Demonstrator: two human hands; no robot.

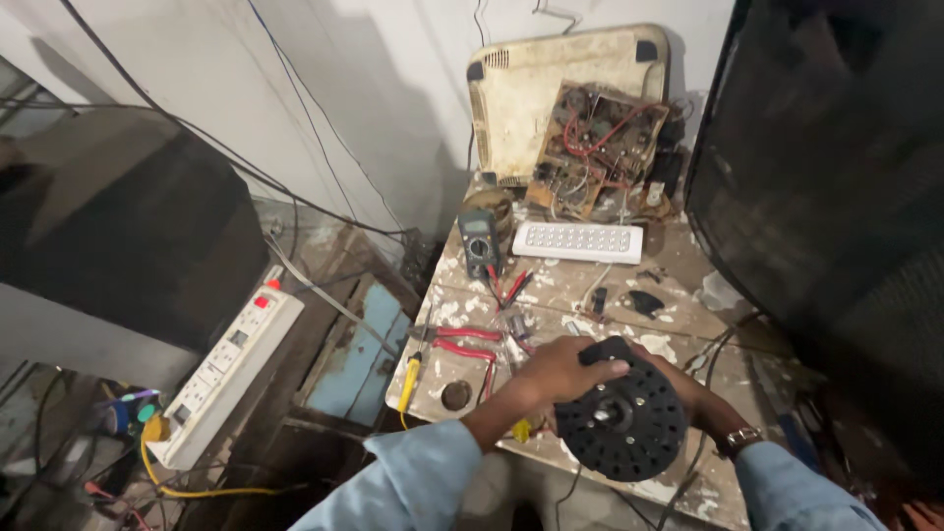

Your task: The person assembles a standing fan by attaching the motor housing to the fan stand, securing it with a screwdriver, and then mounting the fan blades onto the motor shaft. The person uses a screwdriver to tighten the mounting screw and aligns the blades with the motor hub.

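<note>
A: In the head view, what sits between the two hands?

B: A round black perforated disc (621, 421) with a metal hub in its middle, low in the frame, right of centre, held over the near edge of the tabletop (688, 270). The left hand (562, 369) grips its upper left rim, fingers curled over the top edge. The right hand (693, 398) is mostly hidden behind the disc on its right side; it seems to clasp the rim there, with a wristwatch (739, 439) on the wrist.

A: So both hands are closed on it?

B: The left clearly is. The right touches the disc's far side, and its fingers cannot be seen in full.

A: What lies about the disc?

B: Just left of the left hand, red-handled pliers (462, 344) and a yellow-handled screwdriver (409, 376) lie on the paint-stained tabletop. Further up, near the centre of the frame, a multimeter (481, 242) stands beside a white LED panel (578, 241). Behind those, a bare circuit board (595, 147) leans against a dirty cream casing (531, 93) by the wall. At lower left, well apart from the hands, a white power strip (228, 372) lies with a yellow cable.
</note>
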